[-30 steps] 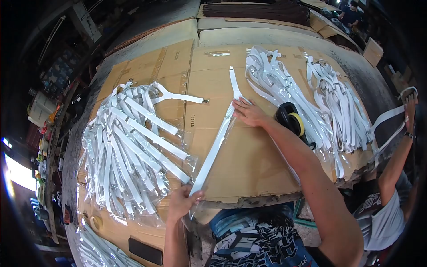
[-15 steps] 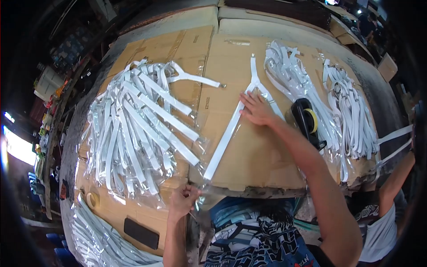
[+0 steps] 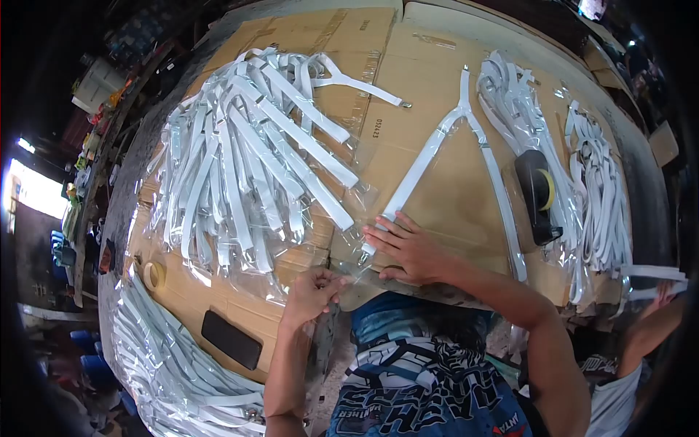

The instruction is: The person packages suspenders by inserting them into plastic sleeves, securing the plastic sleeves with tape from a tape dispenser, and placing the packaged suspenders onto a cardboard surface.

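Note:
A pair of white Y-shaped suspenders (image 3: pixel 416 173) lies spread on the cardboard, metal clips at its ends. My right hand (image 3: pixel 408 251) lies flat over the lower end of its left strap, fingers spread. Just left of that end, my left hand (image 3: pixel 313 295) is closed in a pinch at the table's front edge. Its fingertips grip the edge of a clear plastic sleeve (image 3: pixel 357 275), which reaches toward the strap's clip. To the left sits a large heap of white suspenders in clear plastic (image 3: pixel 240 146).
A black tape dispenser (image 3: pixel 535 197) rests on suspender bundles (image 3: pixel 601 197) at right. At lower left are a dark phone (image 3: pixel 231 339), a tape roll (image 3: pixel 153 276) and more bagged suspenders (image 3: pixel 167 364). A co-worker's hand (image 3: pixel 661 295) holds white straps at far right.
My right hand has slid from the suspenders' fork down to the left strap's lower end. My left hand stays pinched near the table edge. The head view has shifted.

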Motion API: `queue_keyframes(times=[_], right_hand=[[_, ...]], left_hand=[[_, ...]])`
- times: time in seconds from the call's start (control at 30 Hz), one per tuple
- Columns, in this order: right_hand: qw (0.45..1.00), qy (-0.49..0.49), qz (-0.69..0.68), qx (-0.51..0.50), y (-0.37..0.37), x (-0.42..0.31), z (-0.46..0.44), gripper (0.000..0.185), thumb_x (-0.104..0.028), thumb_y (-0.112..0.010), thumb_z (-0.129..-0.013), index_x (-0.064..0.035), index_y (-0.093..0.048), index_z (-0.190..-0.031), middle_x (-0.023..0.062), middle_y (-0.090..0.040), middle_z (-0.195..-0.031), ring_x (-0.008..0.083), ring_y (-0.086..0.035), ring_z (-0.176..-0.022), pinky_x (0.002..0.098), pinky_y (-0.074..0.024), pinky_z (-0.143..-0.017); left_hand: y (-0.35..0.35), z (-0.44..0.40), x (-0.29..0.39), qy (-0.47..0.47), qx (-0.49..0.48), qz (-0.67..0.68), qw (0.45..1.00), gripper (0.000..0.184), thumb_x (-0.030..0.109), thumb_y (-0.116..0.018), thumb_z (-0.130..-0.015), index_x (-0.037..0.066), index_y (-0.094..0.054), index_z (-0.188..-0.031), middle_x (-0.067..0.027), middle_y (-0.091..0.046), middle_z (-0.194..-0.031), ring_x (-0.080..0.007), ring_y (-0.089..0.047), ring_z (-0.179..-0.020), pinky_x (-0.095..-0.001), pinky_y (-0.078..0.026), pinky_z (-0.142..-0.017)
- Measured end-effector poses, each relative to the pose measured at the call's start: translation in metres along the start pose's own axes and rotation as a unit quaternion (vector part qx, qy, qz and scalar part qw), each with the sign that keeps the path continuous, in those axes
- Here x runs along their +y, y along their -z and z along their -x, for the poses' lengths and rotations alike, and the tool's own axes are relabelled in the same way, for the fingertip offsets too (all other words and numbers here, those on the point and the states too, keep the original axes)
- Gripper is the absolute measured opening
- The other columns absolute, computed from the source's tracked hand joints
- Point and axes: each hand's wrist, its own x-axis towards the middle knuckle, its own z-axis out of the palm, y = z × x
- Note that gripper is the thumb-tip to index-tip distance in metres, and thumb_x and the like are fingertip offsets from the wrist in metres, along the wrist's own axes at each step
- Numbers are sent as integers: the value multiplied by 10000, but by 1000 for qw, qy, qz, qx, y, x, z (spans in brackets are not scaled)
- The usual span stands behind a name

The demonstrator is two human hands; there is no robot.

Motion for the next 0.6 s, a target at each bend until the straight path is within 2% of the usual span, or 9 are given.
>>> queue_keyframes(times=[0.2, 0.4, 0.57, 0.6], right_hand=[[1000, 4, -11, 12, 9, -20, 2, 746, -584, -462, -904, -43, -391, -1413, 97, -317, -1521, 295, -242, -1424, 518, -133, -1155], [999, 10, -35, 6, -11, -25, 5, 755, -599, -463, -897, -42, -407, -1403, 106, -319, -1520, 298, -242, -1425, 528, -133, -1150], [999, 1, -38, 3, 4, -25, 0, 745, -602, -484, -885, -38, -452, -1370, 110, -319, -1521, 305, -246, -1425, 532, -134, -1152], [998, 5, -53, 39, 11, -30, -1, 729, -581, -515, -878, -34, -460, -1357, 113, -344, -1501, 308, -284, -1402, 537, -164, -1138]], left_hand=[[3, 8, -22, -34, 4, 67, 997, 193, 142, -705, -865, -33, -643, -914, -15, -594, -619, -44, -503, -469, -183, -375, -408], [15, 39, -4, -33, 32, 60, 997, 252, 84, -693, -860, -37, -589, -1055, -45, -613, -636, -69, -526, -480, -209, -400, -412], [28, 45, 5, -50, -40, 123, 990, 256, 77, -668, -881, -26, -574, -1096, -62, -638, -682, -82, -550, -492, -211, -403, -418], [29, 42, 9, -48, -57, 124, 989, 244, 77, -660, -888, -31, -575, -1090, -66, -641, -687, -86, -556, -496, -214, -406, -423]])
